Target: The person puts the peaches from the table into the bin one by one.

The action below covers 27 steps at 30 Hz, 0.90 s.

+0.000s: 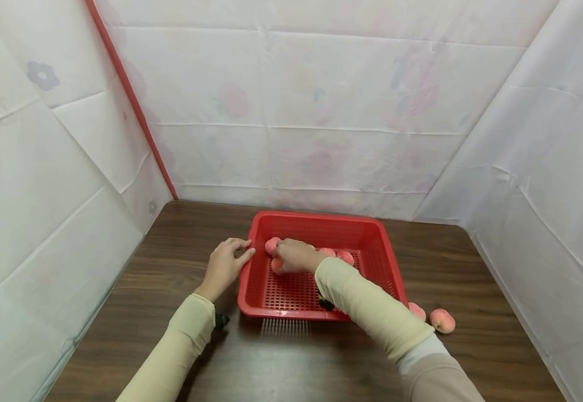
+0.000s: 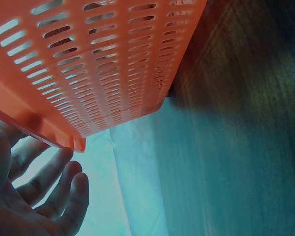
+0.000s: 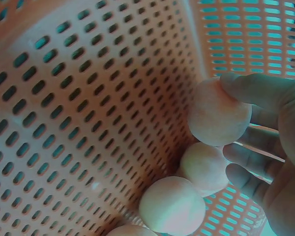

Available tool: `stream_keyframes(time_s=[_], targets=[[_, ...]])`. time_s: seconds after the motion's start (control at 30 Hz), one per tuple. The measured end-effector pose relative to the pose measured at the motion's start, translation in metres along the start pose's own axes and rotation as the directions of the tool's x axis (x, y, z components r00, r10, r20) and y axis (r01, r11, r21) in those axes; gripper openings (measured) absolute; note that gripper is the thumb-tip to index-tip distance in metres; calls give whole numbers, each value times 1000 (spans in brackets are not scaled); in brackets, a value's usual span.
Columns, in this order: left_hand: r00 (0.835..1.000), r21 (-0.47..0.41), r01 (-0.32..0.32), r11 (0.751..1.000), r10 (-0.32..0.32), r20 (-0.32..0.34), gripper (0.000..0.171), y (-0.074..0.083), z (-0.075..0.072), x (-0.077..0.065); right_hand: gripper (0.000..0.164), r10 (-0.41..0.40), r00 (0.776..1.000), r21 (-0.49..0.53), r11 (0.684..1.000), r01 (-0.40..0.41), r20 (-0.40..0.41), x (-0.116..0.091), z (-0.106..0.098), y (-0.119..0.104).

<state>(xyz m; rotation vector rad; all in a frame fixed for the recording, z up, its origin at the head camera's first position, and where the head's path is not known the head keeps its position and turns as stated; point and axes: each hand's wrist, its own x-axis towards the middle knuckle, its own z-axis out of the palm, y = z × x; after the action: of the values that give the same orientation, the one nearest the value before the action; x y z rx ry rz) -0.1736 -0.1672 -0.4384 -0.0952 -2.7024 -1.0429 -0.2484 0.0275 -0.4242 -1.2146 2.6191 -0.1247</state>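
Note:
A red slotted plastic basket (image 1: 291, 312) sits on the table. My left hand (image 1: 223, 268) is at its left side, with thumb and index fingertips at the rim; in the left wrist view the other fingers hang loosely below the rim. Inside the basket, my right hand (image 1: 294, 257) holds a pink peach (image 3: 219, 113), thumb on top and fingers round its far side. Close by the fingertips lies another peach (image 3: 204, 169), then a paler one (image 3: 172, 206). Two more peaches (image 1: 345, 257) show beyond the right forearm in the head view.
A yellow-pink peach (image 1: 442, 321) lies on the brown wood table (image 1: 171, 335), right of the basket. Next to it another peach (image 1: 416, 311) is partly hidden by my right sleeve. White patterned sheets (image 1: 291, 156) enclose the table at the back and sides.

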Motion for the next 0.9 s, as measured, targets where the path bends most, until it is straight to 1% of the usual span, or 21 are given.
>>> stream_keyframes(time_s=[0.07,0.2,0.33,0.4,0.47,0.73,0.9], targets=[[1000,-3,3,1000,-3,-2,35,0,0,0,12,-5,1000,-4,1000,5,5,1,3,0],[1000,-11,1,1000,-1,-2,35,0,0,0,8,-21,1000,-29,999,21,-4,1,5,0],[1000,-12,-3,1000,3,-2,35,0,1,1,27,-32,999,-31,999,32,3,1,7,-2],[1000,-10,-3,1000,3,0,35,0,2,1,33,-33,999,-21,999,33,10,1,7,-2],[1000,-7,1,1000,-1,4,35,-1,3,1,35,-29,999,-6,1000,29,15,0,7,-2],[1000,-10,20,1000,-20,7,36,-1,4,1,35,6,1000,29,1000,-7,16,-9,-4,2],[1000,-4,5,1000,-5,-5,36,-1,3,1,20,-12,1000,4,1000,12,-20,-15,-7,9]])
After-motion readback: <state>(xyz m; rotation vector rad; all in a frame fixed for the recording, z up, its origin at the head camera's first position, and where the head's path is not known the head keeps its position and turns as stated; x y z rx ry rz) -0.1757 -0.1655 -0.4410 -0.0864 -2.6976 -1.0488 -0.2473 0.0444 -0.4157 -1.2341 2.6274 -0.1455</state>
